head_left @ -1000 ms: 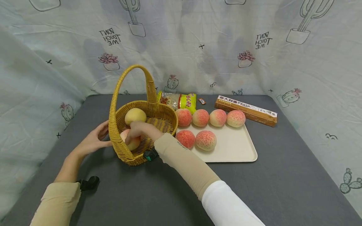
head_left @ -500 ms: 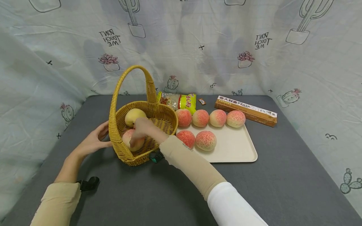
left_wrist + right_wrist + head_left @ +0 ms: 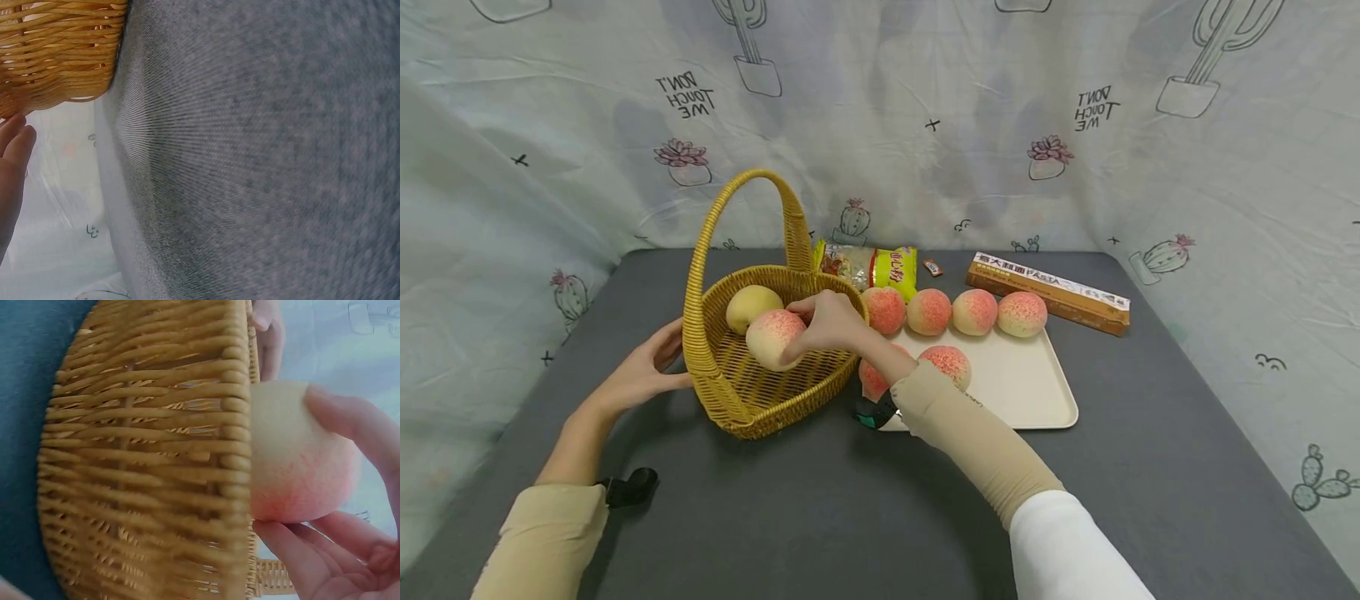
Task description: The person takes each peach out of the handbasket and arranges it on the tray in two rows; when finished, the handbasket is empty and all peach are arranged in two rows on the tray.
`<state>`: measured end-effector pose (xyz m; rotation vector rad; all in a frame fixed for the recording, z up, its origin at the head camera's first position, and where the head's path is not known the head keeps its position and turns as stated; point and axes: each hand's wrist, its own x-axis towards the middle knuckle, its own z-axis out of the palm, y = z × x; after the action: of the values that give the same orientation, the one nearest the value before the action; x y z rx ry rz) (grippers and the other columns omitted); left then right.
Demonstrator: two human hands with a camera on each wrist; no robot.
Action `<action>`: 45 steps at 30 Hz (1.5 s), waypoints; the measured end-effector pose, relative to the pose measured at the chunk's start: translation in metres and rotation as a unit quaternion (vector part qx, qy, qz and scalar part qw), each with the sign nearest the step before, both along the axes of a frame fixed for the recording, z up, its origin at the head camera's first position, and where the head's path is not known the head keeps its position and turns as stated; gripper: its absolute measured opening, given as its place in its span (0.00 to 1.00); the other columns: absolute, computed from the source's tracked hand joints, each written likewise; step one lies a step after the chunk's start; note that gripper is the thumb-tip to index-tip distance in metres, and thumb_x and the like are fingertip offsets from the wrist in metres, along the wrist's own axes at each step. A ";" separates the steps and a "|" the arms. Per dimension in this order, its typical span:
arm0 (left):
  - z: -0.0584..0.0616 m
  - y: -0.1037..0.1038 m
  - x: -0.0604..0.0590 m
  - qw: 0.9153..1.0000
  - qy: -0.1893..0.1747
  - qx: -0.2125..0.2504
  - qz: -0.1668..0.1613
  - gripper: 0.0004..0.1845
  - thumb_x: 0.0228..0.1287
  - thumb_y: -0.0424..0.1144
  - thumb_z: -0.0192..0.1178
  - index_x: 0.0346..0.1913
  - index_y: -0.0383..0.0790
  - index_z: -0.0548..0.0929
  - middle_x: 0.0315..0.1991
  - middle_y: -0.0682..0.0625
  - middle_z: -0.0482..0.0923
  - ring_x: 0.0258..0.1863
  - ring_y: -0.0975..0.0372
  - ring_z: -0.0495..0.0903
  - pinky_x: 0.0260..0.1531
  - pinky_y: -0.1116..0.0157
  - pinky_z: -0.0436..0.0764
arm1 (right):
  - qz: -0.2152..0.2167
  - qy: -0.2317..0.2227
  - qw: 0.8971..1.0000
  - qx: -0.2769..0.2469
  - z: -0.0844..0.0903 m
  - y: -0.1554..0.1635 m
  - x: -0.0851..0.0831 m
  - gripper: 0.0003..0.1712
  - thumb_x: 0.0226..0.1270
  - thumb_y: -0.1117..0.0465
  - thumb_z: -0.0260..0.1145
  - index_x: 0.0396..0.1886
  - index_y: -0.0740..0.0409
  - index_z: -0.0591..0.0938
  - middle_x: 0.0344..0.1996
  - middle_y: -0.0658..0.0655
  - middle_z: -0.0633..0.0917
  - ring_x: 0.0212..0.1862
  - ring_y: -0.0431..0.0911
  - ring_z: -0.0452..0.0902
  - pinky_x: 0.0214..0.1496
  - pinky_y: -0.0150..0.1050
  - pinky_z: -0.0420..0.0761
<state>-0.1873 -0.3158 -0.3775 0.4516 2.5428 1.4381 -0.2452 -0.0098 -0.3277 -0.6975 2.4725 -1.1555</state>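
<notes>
- Lifted since half a second ago, the right hand now carries a peach above the basket floor, where earlier that peach lay low against the near wall; the forearm has swung towards the tray side
- fingers and thumb of the right hand curl round the peach, gripping it at rim height; the right wrist view shows the peach pinched between thumb and fingers just beside the woven wall
- the left hand rests against the outer side of the wicker basket, fingers relaxed and fairly straight, holding nothing; it has stayed there; in the left wrist view its fingertips lie just below the weave
- a yellow fruit sits in the basket just beyond the held peach
- beyond the right wrist, a cream tray bears six peaches: four in a far row, two nearer, partly hidden by the sleeve
- farther off lie a snack packet and a pasta box; all stand on a grey table
</notes>
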 end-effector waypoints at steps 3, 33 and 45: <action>0.000 0.000 0.000 1.000 -0.003 0.001 0.001 0.51 0.64 0.31 0.64 0.78 0.36 0.39 0.75 0.30 0.40 0.73 0.40 0.43 0.69 0.41 0.50 | -0.003 -0.003 1.000 -0.026 0.000 0.011 0.004 0.43 0.44 0.57 0.81 0.65 0.57 0.77 0.50 0.56 0.86 0.47 0.42 0.82 0.42 0.29 0.83; -0.001 -0.001 -0.003 1.000 -0.015 -0.009 0.009 0.53 0.62 0.30 0.65 0.77 0.35 0.36 0.75 0.29 0.40 0.71 0.33 0.43 0.65 0.33 0.49 | -0.133 -0.032 0.965 -0.224 0.008 0.128 0.045 0.46 0.42 0.74 0.79 0.66 0.71 0.71 0.58 0.67 0.79 0.58 0.55 0.78 0.57 0.38 0.81; 0.000 0.000 -0.003 1.000 -0.020 -0.005 0.009 0.52 0.62 0.30 0.65 0.77 0.34 0.37 0.74 0.28 0.40 0.71 0.33 0.42 0.66 0.33 0.48 | -0.165 -0.015 0.963 -0.211 0.000 0.173 0.044 0.47 0.44 0.74 0.78 0.67 0.72 0.69 0.62 0.68 0.75 0.60 0.57 0.75 0.57 0.37 0.81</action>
<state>-0.1905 -0.3161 -0.3773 0.3952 2.5285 1.4260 -0.2011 0.1633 -0.3279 -0.3660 2.3961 -1.8351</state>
